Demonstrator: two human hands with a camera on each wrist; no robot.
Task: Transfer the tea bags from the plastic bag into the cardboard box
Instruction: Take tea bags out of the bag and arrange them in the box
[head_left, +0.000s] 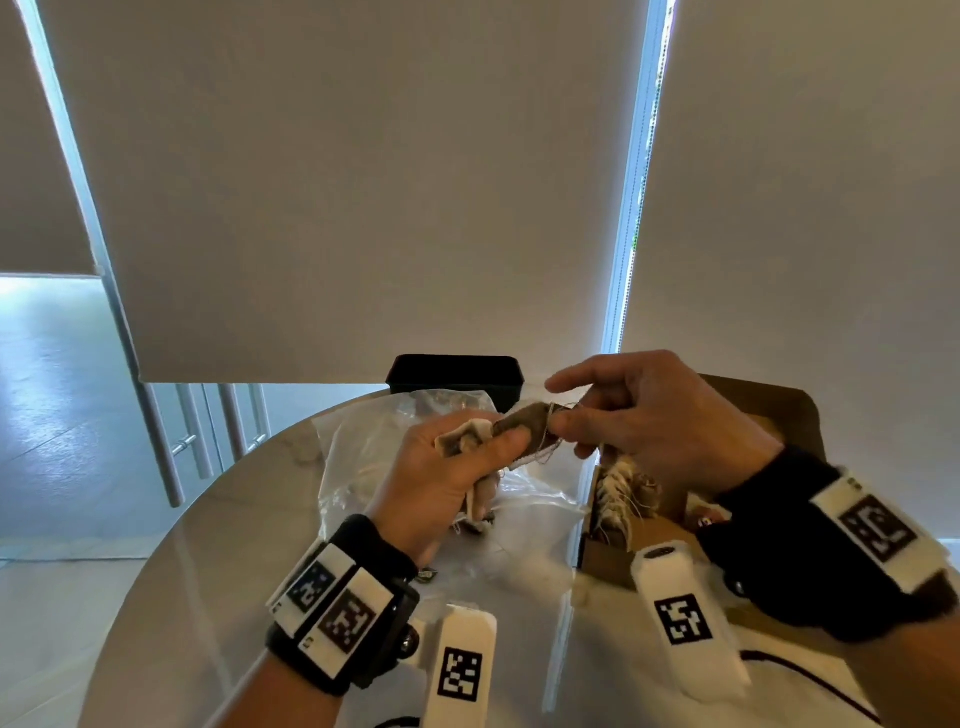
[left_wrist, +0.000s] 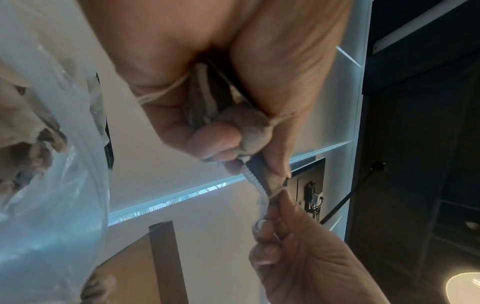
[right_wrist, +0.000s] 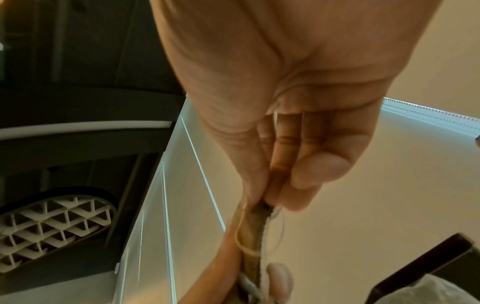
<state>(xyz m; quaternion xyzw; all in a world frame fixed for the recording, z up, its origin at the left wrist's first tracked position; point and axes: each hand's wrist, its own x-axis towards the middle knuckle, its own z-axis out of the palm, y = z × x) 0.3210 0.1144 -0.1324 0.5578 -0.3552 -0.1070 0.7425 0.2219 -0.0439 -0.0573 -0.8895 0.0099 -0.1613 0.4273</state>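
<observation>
pinching one tea bag (head_left: 524, 427) between left hand (head_left: 447, 483) and right hand (head_left: 660, 415).

From my feed, the plastic bag (head_left: 415, 457) lies on the counter (head_left: 218, 545) left of the cardboard box (head_left: 608, 561), with a tray (head_left: 454, 376) behind the bag at the far edge. My left hand (head_left: 441, 478) is over the bag and my right hand (head_left: 654, 415) above the box. Between them is a tea bag (head_left: 524, 423), and more tea bags (head_left: 621, 493) stand in the box.
</observation>
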